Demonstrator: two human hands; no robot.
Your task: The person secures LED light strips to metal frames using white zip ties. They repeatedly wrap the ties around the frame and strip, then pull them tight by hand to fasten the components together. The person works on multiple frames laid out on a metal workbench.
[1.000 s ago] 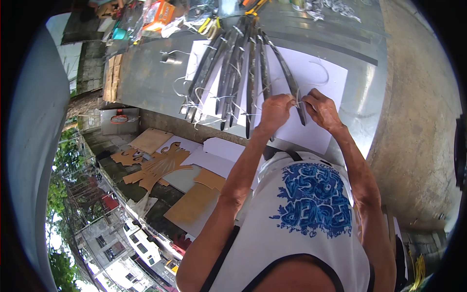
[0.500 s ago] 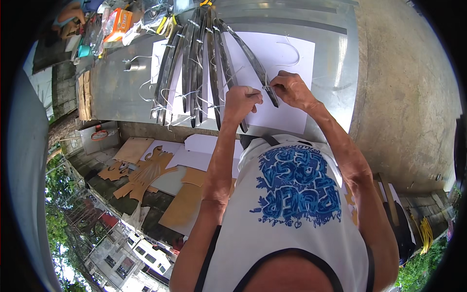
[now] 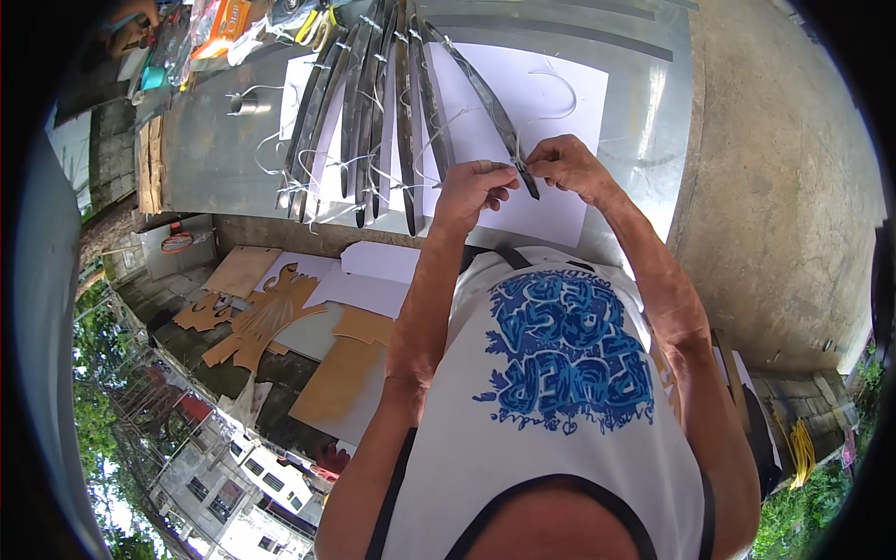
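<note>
Near the tip of a long dark strip (image 3: 478,91), lying apart from the others, my two hands meet around a thin white strand (image 3: 557,114). My left hand (image 3: 476,194) is closed in a pinch at the left side of the tip. From the right, my right hand (image 3: 571,170) pinches the strand against the strip, fingers bent. The strand's free part curls up over the white sheet (image 3: 583,89). To the left, several similar dark strips (image 3: 406,140) fan out, with white ties along them.
A metal-topped table (image 3: 210,168) carries the work. Yellow-handled scissors (image 3: 317,28), an orange packet (image 3: 222,28) and a short metal tube (image 3: 245,105) lie at its left. Cut brown boards (image 3: 341,378) lie below the table's near edge. Concrete (image 3: 765,187) extends on the right.
My left hand has moved right, up to the strip's tip and closer to my right hand. The whole view has shifted slightly, with the table's far-left items now higher.
</note>
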